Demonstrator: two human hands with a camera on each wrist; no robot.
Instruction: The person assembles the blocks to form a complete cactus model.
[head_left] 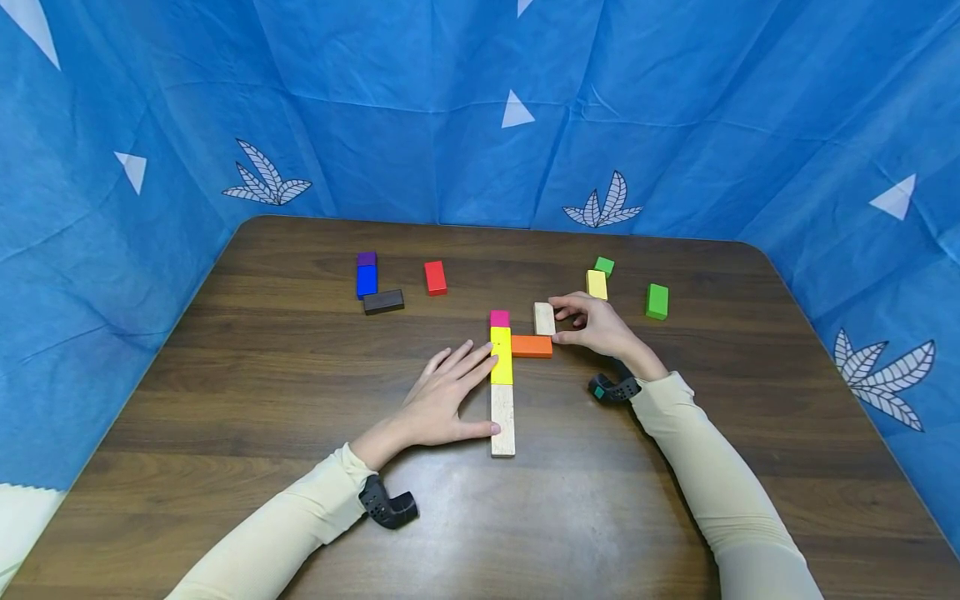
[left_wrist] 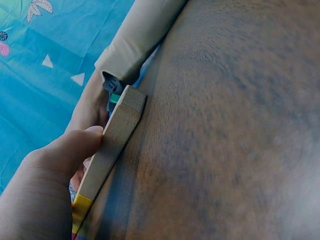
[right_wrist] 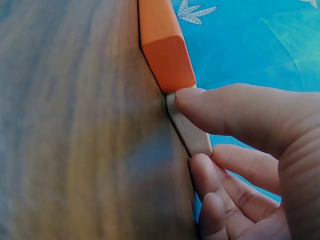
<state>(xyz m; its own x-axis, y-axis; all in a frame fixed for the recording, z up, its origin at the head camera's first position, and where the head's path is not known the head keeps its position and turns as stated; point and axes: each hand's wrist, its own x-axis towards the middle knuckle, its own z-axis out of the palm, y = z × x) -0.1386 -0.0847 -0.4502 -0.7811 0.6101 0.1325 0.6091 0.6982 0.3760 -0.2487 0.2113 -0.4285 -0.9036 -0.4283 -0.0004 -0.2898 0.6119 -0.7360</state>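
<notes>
A row of blocks runs away from me in the head view: a long plain wooden block (head_left: 503, 421), a yellow block (head_left: 502, 367) and a magenta block (head_left: 499, 318). My left hand (head_left: 442, 400) lies along the row's left side, fingers spread. Its fingertips touch the yellow block and its thumb rests at the long wooden one (left_wrist: 112, 145). An orange block (head_left: 532, 347) extends rightward from the yellow block. Behind it stands a short wooden block (head_left: 543, 319), which my right hand (head_left: 600, 325) holds between thumb and curled fingers at its right side.
Farther back left are a purple block (head_left: 367, 258), a blue block (head_left: 367, 282), a dark block (head_left: 383, 302) and a red block (head_left: 435, 277). At the back right are a pale yellow block (head_left: 596, 284) and two green blocks, one farther right (head_left: 657, 302). A blue curtain (head_left: 480, 150) borders the table.
</notes>
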